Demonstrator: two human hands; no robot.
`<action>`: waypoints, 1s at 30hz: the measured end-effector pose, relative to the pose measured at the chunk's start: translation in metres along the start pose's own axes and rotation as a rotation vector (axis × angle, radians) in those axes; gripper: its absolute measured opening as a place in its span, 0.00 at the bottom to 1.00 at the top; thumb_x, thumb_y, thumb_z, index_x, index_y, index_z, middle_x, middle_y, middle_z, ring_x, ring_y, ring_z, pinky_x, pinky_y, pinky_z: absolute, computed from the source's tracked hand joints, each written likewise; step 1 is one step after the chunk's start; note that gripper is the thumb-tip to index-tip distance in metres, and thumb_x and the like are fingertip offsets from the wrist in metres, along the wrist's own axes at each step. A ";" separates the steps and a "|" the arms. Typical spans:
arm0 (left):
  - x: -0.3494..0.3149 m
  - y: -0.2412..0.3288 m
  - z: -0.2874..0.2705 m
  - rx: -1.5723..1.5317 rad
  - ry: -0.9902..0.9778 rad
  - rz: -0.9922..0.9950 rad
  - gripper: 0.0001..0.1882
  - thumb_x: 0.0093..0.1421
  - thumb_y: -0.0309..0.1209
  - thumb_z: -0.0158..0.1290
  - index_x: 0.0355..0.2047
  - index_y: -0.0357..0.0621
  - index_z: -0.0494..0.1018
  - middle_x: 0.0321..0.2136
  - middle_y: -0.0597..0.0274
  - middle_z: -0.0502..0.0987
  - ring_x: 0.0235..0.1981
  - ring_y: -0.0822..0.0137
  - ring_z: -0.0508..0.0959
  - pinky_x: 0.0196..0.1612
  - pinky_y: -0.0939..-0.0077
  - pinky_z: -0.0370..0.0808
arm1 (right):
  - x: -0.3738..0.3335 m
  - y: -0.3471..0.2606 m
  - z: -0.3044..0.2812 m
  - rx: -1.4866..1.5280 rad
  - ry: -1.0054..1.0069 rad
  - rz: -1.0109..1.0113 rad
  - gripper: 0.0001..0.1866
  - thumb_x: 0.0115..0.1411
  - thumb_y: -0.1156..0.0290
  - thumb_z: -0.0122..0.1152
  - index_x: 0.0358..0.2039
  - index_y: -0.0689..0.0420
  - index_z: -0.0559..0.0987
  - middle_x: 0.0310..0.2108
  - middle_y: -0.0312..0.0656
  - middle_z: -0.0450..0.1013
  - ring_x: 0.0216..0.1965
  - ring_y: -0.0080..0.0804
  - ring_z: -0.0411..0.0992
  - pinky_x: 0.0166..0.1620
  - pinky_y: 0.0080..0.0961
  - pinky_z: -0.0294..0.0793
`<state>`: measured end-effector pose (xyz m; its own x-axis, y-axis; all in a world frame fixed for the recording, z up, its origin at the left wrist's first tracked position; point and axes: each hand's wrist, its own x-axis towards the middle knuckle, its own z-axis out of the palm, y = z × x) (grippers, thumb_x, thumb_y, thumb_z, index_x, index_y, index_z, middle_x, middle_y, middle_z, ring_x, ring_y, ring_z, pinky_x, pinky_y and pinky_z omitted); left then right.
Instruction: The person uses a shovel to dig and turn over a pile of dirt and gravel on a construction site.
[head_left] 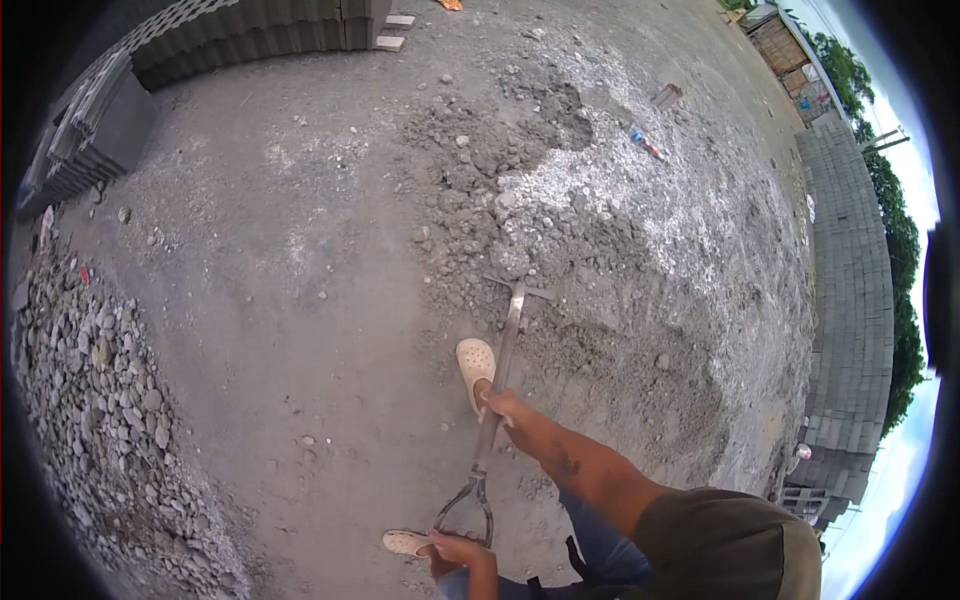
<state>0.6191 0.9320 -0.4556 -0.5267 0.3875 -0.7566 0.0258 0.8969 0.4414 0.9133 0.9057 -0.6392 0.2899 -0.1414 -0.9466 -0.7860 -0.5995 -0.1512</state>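
Note:
I hold a shovel (509,335) with both hands. My left hand (456,549) is closed on the grip of its D-shaped handle, near the lower edge. Farther up, my right hand (503,406) wraps round the shaft. The shovel's blade meets the heap of loose grey soil (545,245); only its top edge shows, the rest being hidden in the soil. One of my tan clogs (476,366) stands just left of the shaft, beside the heap. The other clog (405,542) is by the D-handle, next to my left hand.
Pebbles (120,400) are piled along the left. Stacked grey roof tiles or blocks (250,45) stand at the upper left. A block wall (845,280) runs along the right. A small blue and red item (645,143) and a short post-like piece (667,96) lie beyond the whitish patch.

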 end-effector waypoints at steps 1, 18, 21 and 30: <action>0.043 -0.016 -0.009 0.041 0.107 0.051 0.28 0.65 0.57 0.42 0.24 0.44 0.65 0.13 0.67 0.63 0.09 0.72 0.60 0.11 0.75 0.59 | 0.011 -0.011 0.030 0.152 -0.048 0.034 0.24 0.60 0.61 0.62 0.45 0.71 0.73 0.32 0.47 0.75 0.34 0.44 0.77 0.36 0.37 0.78; 0.108 0.057 -0.024 0.011 -0.119 -0.015 0.30 0.65 0.58 0.35 0.17 0.49 0.57 0.08 0.63 0.58 0.05 0.66 0.58 0.10 0.71 0.59 | 0.105 -0.100 0.000 0.746 -0.128 0.087 0.07 0.56 0.67 0.60 0.26 0.51 0.71 0.17 0.35 0.63 0.18 0.32 0.64 0.23 0.33 0.68; 0.117 0.092 -0.093 0.005 -0.149 0.005 0.29 0.66 0.58 0.35 0.17 0.49 0.57 0.08 0.63 0.58 0.06 0.64 0.59 0.09 0.70 0.60 | 0.025 -0.082 0.030 0.784 -0.173 0.109 0.07 0.54 0.68 0.60 0.27 0.51 0.70 0.17 0.35 0.63 0.18 0.32 0.65 0.24 0.35 0.68; 0.075 0.170 -0.348 0.009 -0.316 0.122 0.27 0.66 0.56 0.34 0.19 0.49 0.59 0.09 0.62 0.60 0.07 0.62 0.60 0.10 0.68 0.61 | -0.231 0.039 0.017 0.854 -0.219 -0.004 0.08 0.54 0.67 0.59 0.24 0.50 0.68 0.17 0.34 0.62 0.18 0.33 0.64 0.26 0.39 0.70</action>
<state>0.2880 1.0391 -0.2693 -0.2302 0.5373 -0.8113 0.0802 0.8414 0.5345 0.8068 0.9288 -0.4317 0.2510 0.0665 -0.9657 -0.9503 0.2069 -0.2328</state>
